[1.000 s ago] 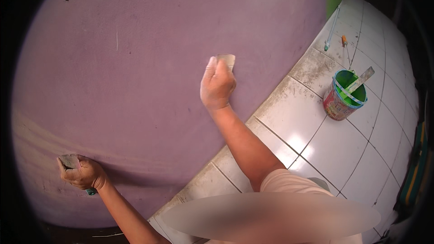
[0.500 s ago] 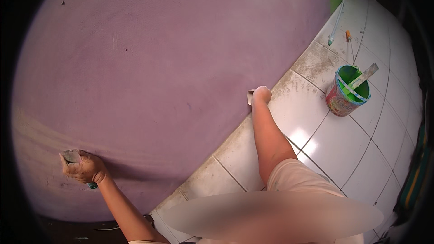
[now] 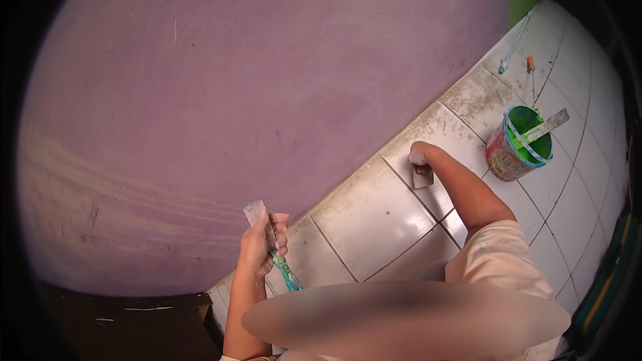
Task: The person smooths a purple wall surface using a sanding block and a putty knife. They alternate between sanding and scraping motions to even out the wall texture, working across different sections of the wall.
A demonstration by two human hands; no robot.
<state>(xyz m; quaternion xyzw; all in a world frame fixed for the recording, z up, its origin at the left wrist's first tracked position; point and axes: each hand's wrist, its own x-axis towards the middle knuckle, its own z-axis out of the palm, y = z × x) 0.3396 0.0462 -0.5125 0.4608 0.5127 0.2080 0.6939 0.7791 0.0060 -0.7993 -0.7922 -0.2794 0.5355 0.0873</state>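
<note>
Leftmost, a broad purple wall (image 3: 254,93) filled most of the view, with pale scraped streaks low on its left part. Near its foot, the left hand (image 3: 262,249) was wrapped tight around the paint-smeared green handle of a scraper (image 3: 271,244), whose pale blade pointed up at the wall, close to or touching it. Further right, the right hand (image 3: 420,160) rested down on the white tiled floor (image 3: 368,217), fingers closed around a small pale block (image 3: 423,177) pressed against a tile. Beyond it stood a paint can (image 3: 511,147) with a green inside, a flat stick leaning out of it. Two thin tools (image 3: 521,47) lay on the tiles near the wall.
</note>
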